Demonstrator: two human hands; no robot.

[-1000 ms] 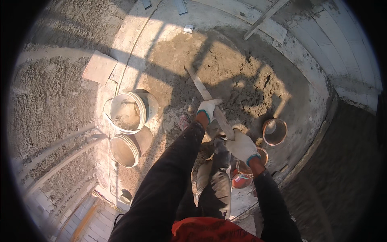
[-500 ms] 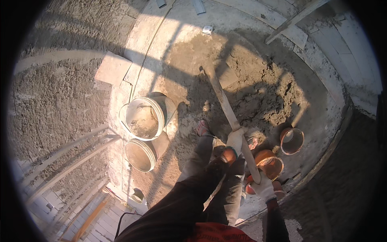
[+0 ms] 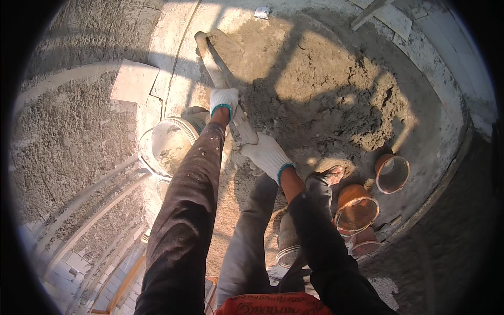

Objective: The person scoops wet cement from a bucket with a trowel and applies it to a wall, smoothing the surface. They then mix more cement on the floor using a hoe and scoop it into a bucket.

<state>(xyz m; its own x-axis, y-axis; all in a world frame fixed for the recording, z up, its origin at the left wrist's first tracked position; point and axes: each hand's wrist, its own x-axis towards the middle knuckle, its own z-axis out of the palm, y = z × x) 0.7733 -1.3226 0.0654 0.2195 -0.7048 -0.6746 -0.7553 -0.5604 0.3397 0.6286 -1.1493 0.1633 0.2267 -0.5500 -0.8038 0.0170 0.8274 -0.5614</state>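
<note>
My left hand [image 3: 224,101], in a white knit glove with a teal cuff, grips the middle of a long, dirty wooden-handled tool [image 3: 214,69]. Its flat, mud-coated head [image 3: 227,43] lies at the top centre on the floor, at the edge of a patch of grey mortar [image 3: 367,110]. My right hand [image 3: 262,153], gloved alike, is closed on the lower end of the handle, below and right of the left one. The mortar is lumpy on the right and smeared flatter toward the top. My feet are below it; one sandalled foot [image 3: 331,175] shows.
A large white bucket [image 3: 165,147] stands left, partly behind my arm. Orange-brown buckets [image 3: 355,207] stand at lower right, another [image 3: 391,173] above them. A dark bucket [image 3: 287,252] is between my legs. A rough wall [image 3: 73,131] runs along the left; a plank [image 3: 362,16] leans upper right.
Both hands and the tool have swung left and upward; the tool's head has moved from the mortar's middle toward the upper left. My left arm now covers much of the white buckets.
</note>
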